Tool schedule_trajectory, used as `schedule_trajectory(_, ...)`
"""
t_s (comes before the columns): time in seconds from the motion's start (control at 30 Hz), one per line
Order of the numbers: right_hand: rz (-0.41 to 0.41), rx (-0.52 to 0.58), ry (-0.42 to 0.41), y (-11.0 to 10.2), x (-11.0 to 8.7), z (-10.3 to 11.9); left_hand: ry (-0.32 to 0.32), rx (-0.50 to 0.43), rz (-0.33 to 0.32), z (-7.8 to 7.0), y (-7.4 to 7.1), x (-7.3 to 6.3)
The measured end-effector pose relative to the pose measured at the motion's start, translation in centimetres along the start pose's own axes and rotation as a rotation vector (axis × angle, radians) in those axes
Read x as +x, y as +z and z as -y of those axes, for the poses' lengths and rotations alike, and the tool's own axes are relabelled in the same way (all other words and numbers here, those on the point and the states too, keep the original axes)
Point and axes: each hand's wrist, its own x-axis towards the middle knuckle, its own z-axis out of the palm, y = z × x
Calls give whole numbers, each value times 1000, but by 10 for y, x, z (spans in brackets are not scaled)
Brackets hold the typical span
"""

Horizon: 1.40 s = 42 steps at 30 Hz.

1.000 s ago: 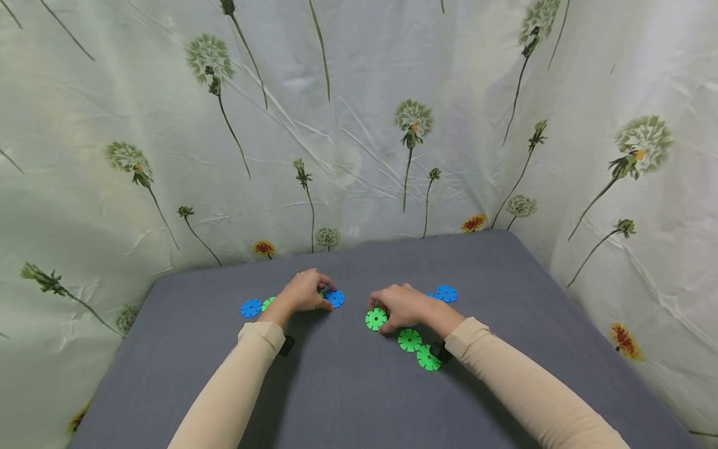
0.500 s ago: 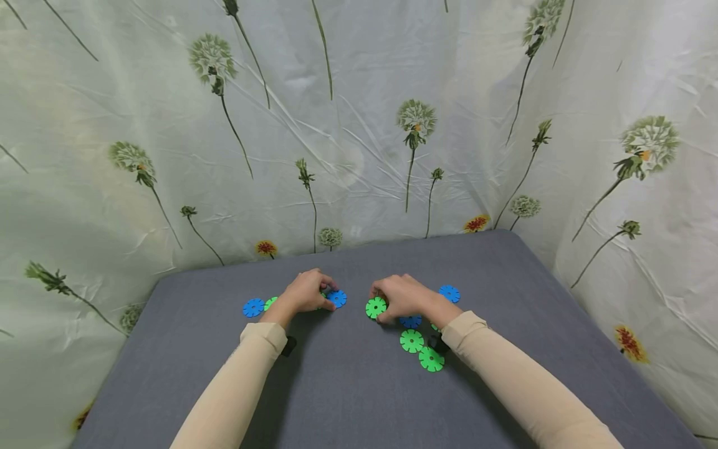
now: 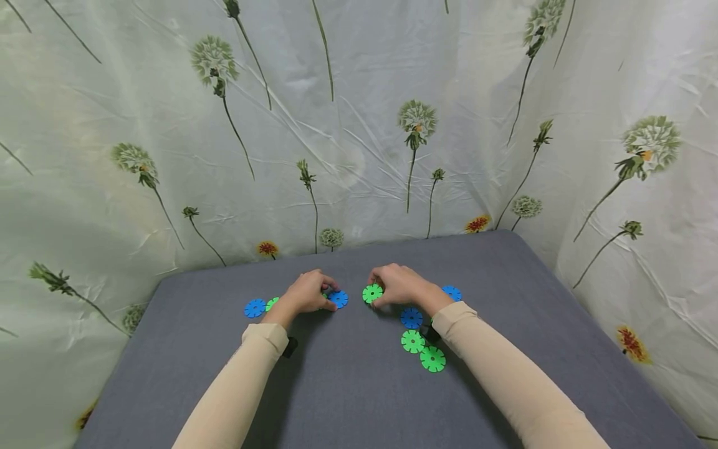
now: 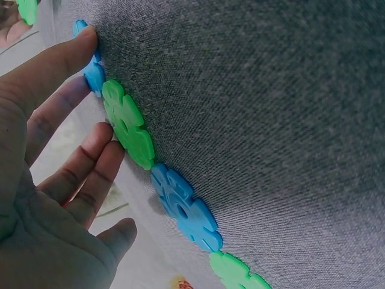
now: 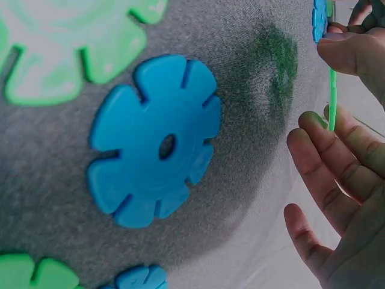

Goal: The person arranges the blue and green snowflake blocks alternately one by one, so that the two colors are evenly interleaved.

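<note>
My left hand (image 3: 305,292) pinches a blue notched plastic disc (image 3: 338,300) between thumb and forefinger. That disc ends a row laid edge to edge; the left wrist view has it beside a green disc (image 4: 135,135), another blue disc (image 4: 195,221) and a further green one (image 4: 236,274). Part of the row lies hidden under the hand in the head view. To the right, my right hand (image 3: 402,288) holds a green notched disc (image 3: 370,298) by thumb and fingers, a short gap from the blue end disc. From the right wrist, this green disc (image 5: 332,99) shows edge-on.
Loose discs lie around my right forearm: a blue disc (image 3: 406,319), another blue one (image 3: 452,290), and two green discs (image 3: 412,348) (image 3: 433,366) near the cuff. A grey cloth-covered table (image 3: 348,386) meets a dandelion-print curtain (image 3: 359,137) behind.
My right hand has moved away from me with the green disc, level with the row's blue end, uncovering a loose blue disc. The left hand stays at the blue disc.
</note>
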Motion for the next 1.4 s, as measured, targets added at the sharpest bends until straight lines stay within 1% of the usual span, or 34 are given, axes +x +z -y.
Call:
schedule_trajectory(0.17,3,5,0,0,6,0,5,5,-4,0,1,1)
schedule_trajectory(0.4,1,-16,2,2,17,3,21,18,-15,2,3,4)
schedule_trajectory(0.57,2,-34,7,4,21,6,25,15,-15,1,2,3)
schedule_trajectory(0.67,5,-51,15,5,23,8,23,5,-14,1,1,3)
schedule_trajectory(0.93,-2,-82,40,10,28,9,24,19,-17,0,1,3)
schedule_trajectory(1.17,14,-170,25,11,28,14,29,30,-13,2,3,3)
schedule_trajectory(1.27,20,-190,21,12,28,16,24,25,-14,2,2,2)
schedule_trajectory(1.4,7,-199,14,14,29,17,22,23,-13,3,2,1)
